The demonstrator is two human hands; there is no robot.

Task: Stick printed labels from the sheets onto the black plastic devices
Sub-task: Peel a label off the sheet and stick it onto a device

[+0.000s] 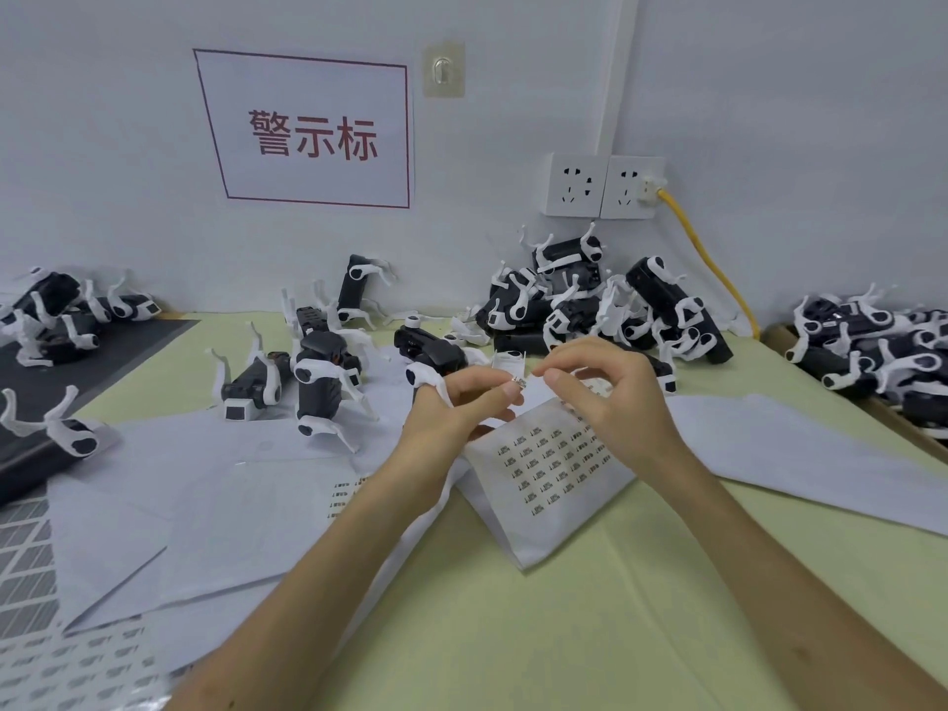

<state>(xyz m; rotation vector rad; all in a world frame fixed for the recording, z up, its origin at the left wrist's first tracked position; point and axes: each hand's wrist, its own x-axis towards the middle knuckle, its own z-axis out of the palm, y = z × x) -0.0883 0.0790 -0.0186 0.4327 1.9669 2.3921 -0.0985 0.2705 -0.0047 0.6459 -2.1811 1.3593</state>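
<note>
Both hands are up at the far edge of the white paper sheet of small black-printed labels [554,469]. The left hand [456,407] has its grip closed on that sheet, thumb on top and fingers curled underneath, and one small printed label [519,383] sits right at its fingertip. The right hand [610,402] has a narrow pinch, thumb against forefinger, on the same lifted edge. Whether a label corner is caught under it is too small to tell.

The sheet's long axis runs away from the person. Its near end lies flat on the pale green surface [564,649], and its far end is lifted into the hands, printed side up.

Just behind the sheet, past the left hand, a black plastic device with white legs [436,354] lies with its long axis slanting left to right. Further behind the sheet and a bit right there's a big heap of the same devices [590,305] against the wall, pointing every which way. Left of the sheet a few more stand up on their white legs [318,387], and far right of it is a second heap [872,346].

Blank white papers [205,484] are spread out left of the sheet. On the wall behind it are a white sign with red characters [313,130] and white sockets [600,187] with a yellow cable [708,259] plugged in.
</note>
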